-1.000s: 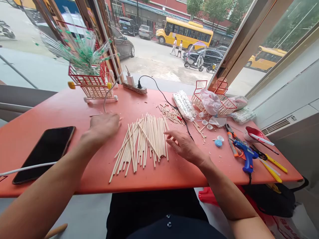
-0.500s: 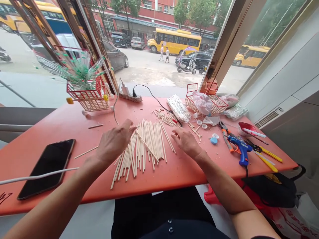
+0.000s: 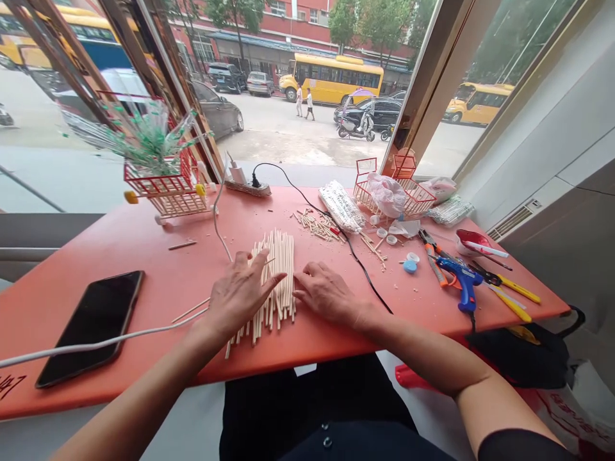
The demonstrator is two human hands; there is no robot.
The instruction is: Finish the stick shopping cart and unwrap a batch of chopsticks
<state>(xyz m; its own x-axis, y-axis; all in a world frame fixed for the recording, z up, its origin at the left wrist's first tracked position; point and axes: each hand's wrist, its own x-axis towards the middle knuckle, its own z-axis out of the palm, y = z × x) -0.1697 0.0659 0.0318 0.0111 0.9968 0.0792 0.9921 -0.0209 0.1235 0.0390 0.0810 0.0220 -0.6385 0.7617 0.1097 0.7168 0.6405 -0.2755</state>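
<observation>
A pile of thin wooden sticks (image 3: 278,275) lies on the orange table, mostly lengthwise, with uneven near ends. My left hand (image 3: 237,288) rests over the pile's left side, thumb and forefinger stretched apart. A stick end pokes out beside its fingers; whether they touch it I cannot tell. Against the pile's right edge sits my right hand (image 3: 324,291), its fingers loosely bent and its fingertips at the outermost sticks. No stick shows inside it. A loose stick (image 3: 191,310) lies left of my left hand, by a white cable (image 3: 144,334).
A phone (image 3: 91,326) lies at left. Behind stand a small cart (image 3: 177,202) and a power strip (image 3: 247,187). Short stick pieces (image 3: 317,225), a black cord (image 3: 360,266), a blue cap (image 3: 409,266), a glue gun (image 3: 464,282) and pliers (image 3: 432,256) are to the right.
My right hand has moved left against the sticks, and my left hand has come nearer and to the right. The spread sticks now form a narrower, straighter pile.
</observation>
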